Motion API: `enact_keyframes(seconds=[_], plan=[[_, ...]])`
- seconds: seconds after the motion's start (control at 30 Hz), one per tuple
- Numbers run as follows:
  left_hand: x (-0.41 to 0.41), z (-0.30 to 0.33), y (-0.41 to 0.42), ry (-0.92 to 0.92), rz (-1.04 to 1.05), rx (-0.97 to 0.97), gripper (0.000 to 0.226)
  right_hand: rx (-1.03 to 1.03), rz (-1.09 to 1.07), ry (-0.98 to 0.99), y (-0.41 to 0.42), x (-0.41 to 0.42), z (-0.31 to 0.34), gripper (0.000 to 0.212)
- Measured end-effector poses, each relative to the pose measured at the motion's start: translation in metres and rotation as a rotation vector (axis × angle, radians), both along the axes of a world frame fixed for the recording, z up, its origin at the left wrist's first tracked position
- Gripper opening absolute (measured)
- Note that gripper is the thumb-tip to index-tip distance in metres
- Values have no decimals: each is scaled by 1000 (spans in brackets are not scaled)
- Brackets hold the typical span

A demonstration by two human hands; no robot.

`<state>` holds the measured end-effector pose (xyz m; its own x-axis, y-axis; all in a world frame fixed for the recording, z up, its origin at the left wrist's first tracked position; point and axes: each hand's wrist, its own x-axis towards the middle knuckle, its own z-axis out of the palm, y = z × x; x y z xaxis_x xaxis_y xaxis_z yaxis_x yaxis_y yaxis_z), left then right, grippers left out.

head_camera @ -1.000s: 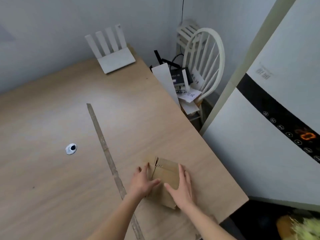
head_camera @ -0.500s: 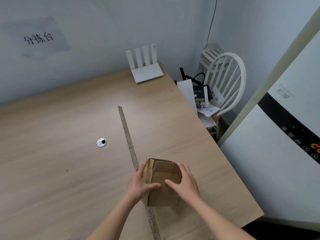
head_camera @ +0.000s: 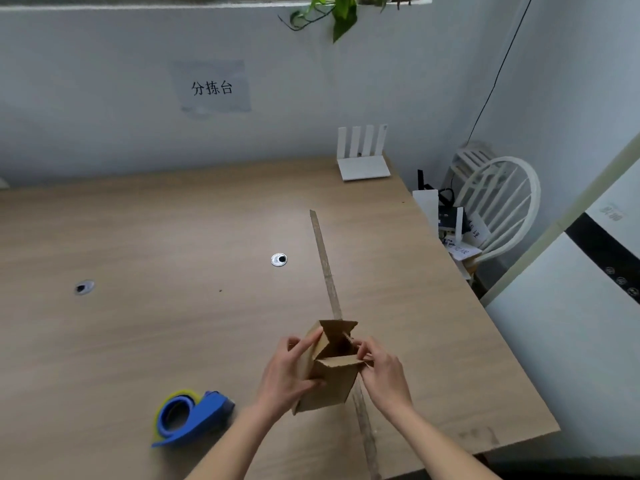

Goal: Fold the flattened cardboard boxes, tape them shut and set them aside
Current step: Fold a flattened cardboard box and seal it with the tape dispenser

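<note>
A small brown cardboard box [head_camera: 327, 384] is held up just above the wooden table [head_camera: 173, 341], opened into a tube with its top flaps standing apart. My left hand [head_camera: 287, 372] grips its left side, thumb across the front face. My right hand [head_camera: 382, 370] pinches the right top flap with its fingertips. A blue tape dispenser [head_camera: 188, 417] with a yellowish roll lies on the table to the left of my left forearm.
A strip of brown tape [head_camera: 327, 271] runs along the table's seam. Two round cable grommets [head_camera: 278, 259] sit in the tabletop. A white router [head_camera: 363, 157] stands at the back. A white chair [head_camera: 498, 209] with papers and a white appliance [head_camera: 571, 341] stand right of the table edge.
The box has gone from lying flat under my hands to being lifted and opened, flaps up. The view has swung left, bringing the tape dispenser into sight.
</note>
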<state>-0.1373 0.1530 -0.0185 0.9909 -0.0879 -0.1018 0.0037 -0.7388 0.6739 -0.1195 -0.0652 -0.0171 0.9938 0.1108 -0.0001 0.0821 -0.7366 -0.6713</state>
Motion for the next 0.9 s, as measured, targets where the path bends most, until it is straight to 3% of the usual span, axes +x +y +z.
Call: enact_keyframes(seconds=[0.1, 0.27, 0.43, 0.9], plan=[[-18, -15, 11, -32, -26, 81, 81, -67, 39, 21, 13, -19, -14, 36], [-41, -34, 24, -10, 73, -13, 87, -105, 73, 40, 29, -35, -28, 39], [-48, -32, 37, -18, 78, -44, 87, -213, 282, 85, 36, -31, -23, 36], [-63, -41, 61, -28, -8, -16, 84, -149, 360, 38, 39, -37, -27, 32]])
